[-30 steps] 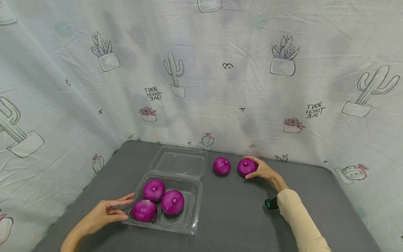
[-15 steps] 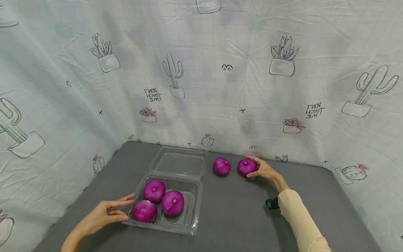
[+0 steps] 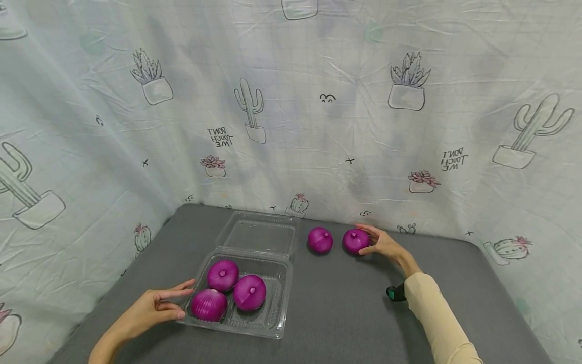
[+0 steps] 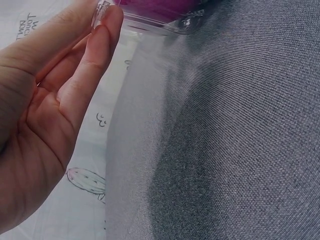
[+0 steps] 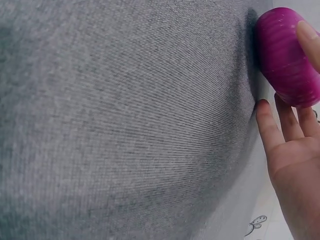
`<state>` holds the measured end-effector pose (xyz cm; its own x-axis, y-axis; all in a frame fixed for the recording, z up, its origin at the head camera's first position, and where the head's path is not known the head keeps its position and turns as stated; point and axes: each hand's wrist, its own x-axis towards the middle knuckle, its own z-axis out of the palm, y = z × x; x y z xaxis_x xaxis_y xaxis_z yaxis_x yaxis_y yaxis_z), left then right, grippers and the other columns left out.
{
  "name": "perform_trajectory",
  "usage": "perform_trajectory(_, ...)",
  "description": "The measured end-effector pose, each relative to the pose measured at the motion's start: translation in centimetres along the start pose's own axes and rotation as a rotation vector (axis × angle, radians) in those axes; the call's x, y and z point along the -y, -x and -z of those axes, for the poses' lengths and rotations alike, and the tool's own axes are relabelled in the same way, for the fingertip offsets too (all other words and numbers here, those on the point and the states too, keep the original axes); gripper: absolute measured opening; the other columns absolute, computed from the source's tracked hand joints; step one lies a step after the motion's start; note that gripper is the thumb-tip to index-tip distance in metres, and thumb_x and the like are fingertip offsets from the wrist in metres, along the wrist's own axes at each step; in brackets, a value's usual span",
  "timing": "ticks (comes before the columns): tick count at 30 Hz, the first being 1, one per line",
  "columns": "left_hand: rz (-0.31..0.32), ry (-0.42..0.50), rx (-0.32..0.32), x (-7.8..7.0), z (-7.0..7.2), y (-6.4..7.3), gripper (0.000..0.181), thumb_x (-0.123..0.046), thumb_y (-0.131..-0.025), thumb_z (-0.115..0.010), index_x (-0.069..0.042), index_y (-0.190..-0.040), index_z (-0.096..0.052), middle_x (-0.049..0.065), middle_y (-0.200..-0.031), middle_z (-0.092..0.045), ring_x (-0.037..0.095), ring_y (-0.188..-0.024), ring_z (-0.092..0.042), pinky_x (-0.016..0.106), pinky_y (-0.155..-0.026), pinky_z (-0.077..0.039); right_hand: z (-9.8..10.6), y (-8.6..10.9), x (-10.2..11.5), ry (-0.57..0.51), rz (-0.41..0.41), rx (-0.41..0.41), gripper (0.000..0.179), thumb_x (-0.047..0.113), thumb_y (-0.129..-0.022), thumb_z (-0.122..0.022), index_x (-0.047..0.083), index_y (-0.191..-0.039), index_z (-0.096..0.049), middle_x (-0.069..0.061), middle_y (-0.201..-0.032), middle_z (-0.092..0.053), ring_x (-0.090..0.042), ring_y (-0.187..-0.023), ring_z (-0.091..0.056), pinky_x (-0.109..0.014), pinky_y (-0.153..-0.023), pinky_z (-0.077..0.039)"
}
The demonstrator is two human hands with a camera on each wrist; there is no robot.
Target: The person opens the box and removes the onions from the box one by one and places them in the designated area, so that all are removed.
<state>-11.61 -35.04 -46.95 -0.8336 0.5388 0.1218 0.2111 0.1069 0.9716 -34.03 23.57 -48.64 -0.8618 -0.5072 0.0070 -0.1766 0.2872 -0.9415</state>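
A clear plastic clamshell container (image 3: 273, 329) lies with its lid folded back on the table, and three purple onions (image 3: 249, 292) sit in its base. At its near left corner my left hand (image 3: 144, 309) pinches the rim, as the left wrist view shows with the hand (image 4: 60, 85) at the container's edge. On the table to the right of the lid stand two more onions. The left one (image 3: 320, 239) is untouched. Beside the right one (image 3: 354, 241) is my right hand (image 3: 386, 246), its thumb and fingers spread loosely about it; in the right wrist view the fingers (image 5: 270, 127) look straight, below the onion (image 5: 285, 57).
The open lid (image 3: 261, 235) lies flat behind the container's base. A grey cloth covers the table (image 3: 336, 313). A pale curtain (image 3: 295, 126) printed with cacti hangs close behind the table's far edge.
My right hand has loosened around the right onion and drawn back slightly to the right; the onion stays on the table. The left hand and the container have not moved.
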Motion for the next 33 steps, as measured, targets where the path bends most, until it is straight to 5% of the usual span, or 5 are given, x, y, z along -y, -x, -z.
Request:
perform_trajectory(5,-0.008,-0.015,-0.001,0.0,0.1,0.0,0.043,0.01,-0.092,-0.054,0.022,-0.131,-0.041,-0.02,-0.144,-0.043,0.022,-0.097,-0.067,0.031,-0.074,-0.056,0.6,0.5,0.0,-0.061,0.006,0.01,0.084,-0.001,-0.078,-0.076,-0.006,-0.147,-0.028,-0.025,-0.152,-0.027,-0.041,-0.141,-0.019,-0.056,-0.111,-0.017)
perform_trajectory(9,-0.008,-0.001,0.015,0.1,0.1,-0.1,0.043,0.01,-0.093,-0.052,0.022,-0.132,-0.039,-0.02,-0.145,-0.042,0.023,-0.099,-0.067,0.031,-0.077,-0.055,1.6,1.5,0.7,-0.068,0.01,-0.034,0.082,0.004,-0.083,-0.074,-0.002,-0.149,-0.026,-0.024,-0.155,-0.02,-0.04,-0.143,-0.014,-0.057,-0.11,-0.019)
perform_trajectory(17,-0.022,0.01,0.036,0.2,0.0,-0.3,0.043,0.01,-0.093,-0.052,0.021,-0.132,-0.039,-0.018,-0.146,-0.041,0.025,-0.096,-0.068,0.03,-0.077,-0.055,3.2,4.0,3.1,-0.019,0.082,-0.058,0.07,0.007,-0.091,-0.065,-0.002,-0.149,-0.027,-0.019,-0.154,-0.026,-0.033,-0.142,-0.023,-0.018,-0.092,-0.044)
perform_trajectory(22,-0.033,0.016,0.041,0.3,0.2,-0.1,0.043,0.01,-0.093,-0.052,0.021,-0.133,-0.039,-0.018,-0.146,-0.041,0.026,-0.096,-0.068,0.029,-0.077,-0.055,2.0,4.6,4.7,0.005,0.137,0.041,0.061,0.009,-0.094,-0.061,-0.001,-0.147,-0.033,-0.009,-0.149,-0.039,-0.01,-0.133,-0.039,-0.022,-0.094,-0.044)
perform_trajectory(33,-0.015,0.034,0.06,0.5,0.5,0.0,0.045,0.009,-0.094,-0.051,0.023,-0.133,-0.035,-0.021,-0.145,-0.041,0.033,-0.095,-0.067,0.026,-0.079,-0.054,-1.7,5.0,7.4,-0.067,0.224,0.205,0.049,0.002,-0.095,-0.057,0.0,-0.142,-0.042,-0.014,-0.147,-0.041,-0.039,-0.138,-0.027,-0.032,-0.097,-0.046)
